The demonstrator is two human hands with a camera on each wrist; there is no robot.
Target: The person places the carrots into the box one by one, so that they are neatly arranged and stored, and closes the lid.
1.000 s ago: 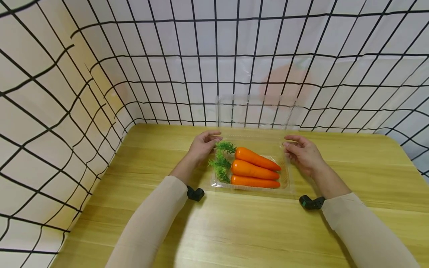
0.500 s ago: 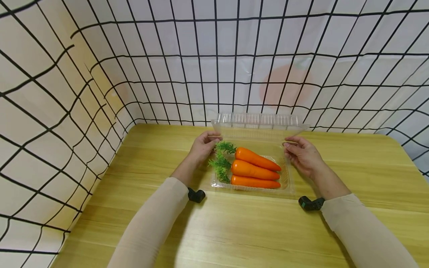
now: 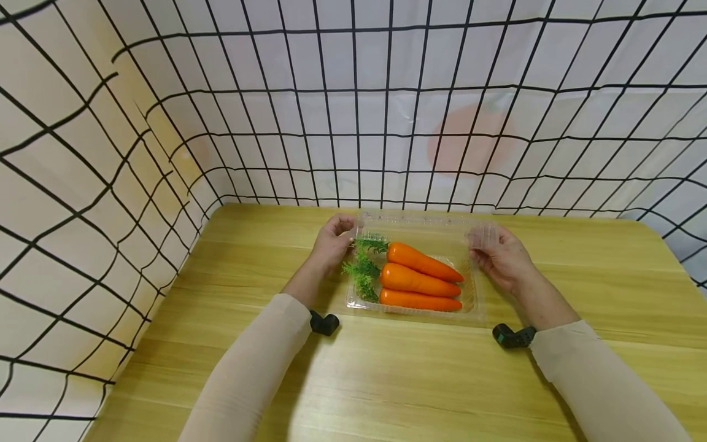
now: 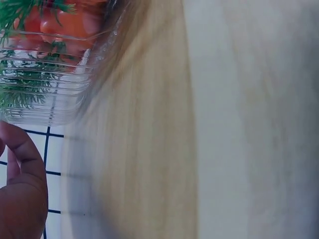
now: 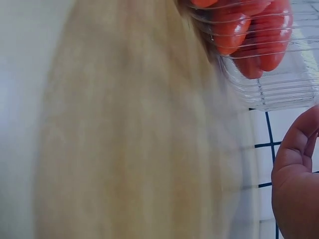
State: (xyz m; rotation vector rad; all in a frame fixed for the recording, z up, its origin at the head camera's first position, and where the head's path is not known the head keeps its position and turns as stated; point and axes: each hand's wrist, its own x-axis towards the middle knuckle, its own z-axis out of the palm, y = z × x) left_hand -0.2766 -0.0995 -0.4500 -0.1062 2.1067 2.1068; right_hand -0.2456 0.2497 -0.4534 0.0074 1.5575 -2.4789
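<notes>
A clear plastic clamshell container [image 3: 474, 305] lies on the table, its hinge on the far side. Three orange carrots [image 3: 421, 280] with green frilly tops [image 3: 363, 275] rest inside, tips to the right. The transparent lid [image 3: 422, 219] slants low over the container's back part. My left hand [image 3: 329, 247] pinches the far left corner; in the left wrist view its fingers bend up to the ribbed wall [image 4: 55, 94]. At the far right corner, my right hand [image 3: 505, 261] pinches the edge, partly seen through the lid. Carrot tips [image 5: 273, 40] show through the wall in the right wrist view.
The wooden table [image 3: 409, 380] carries the container near its back edge. Black wire grid [image 3: 411, 134] over white sheeting rises behind the table and along the left. Black wrist devices [image 3: 324, 323] sit at both cuffs.
The lid has swung from upright at the back down toward the container, first tilting, now low over its rear and the right fingers. Both hands and the carrots have stayed nearly in place.
</notes>
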